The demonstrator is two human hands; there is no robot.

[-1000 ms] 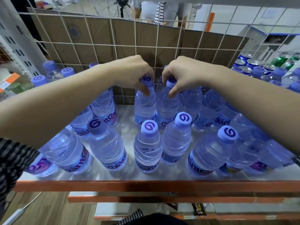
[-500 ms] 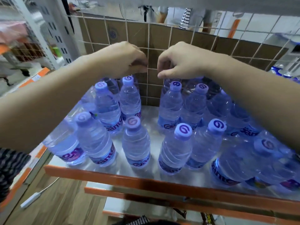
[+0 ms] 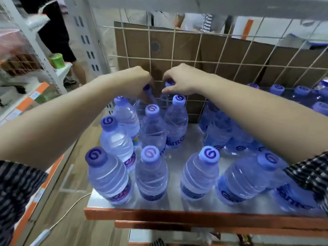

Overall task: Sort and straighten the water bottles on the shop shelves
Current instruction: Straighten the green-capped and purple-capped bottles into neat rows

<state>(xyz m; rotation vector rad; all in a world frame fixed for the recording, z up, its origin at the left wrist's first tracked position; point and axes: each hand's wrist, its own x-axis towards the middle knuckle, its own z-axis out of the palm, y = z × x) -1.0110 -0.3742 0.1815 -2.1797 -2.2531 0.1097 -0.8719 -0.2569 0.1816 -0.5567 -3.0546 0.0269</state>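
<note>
Hands (image 3: 137, 82) pinch round caps (image 3: 169, 83) of ribbed bottles (image 3: 153, 134)

We see a white wire grid (image 3: 199, 62) at the back w/ brown cardboard (image 3: 134, 43) behind it, a white perforated upright (image 3: 85, 41) on the left, & wood-look floor (image 3: 74, 228) below w/ a white cable (image 3: 43, 235).

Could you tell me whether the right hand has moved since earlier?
Yes; the right hand moved left along the wire grid, towards the left end of the shelf.
</note>
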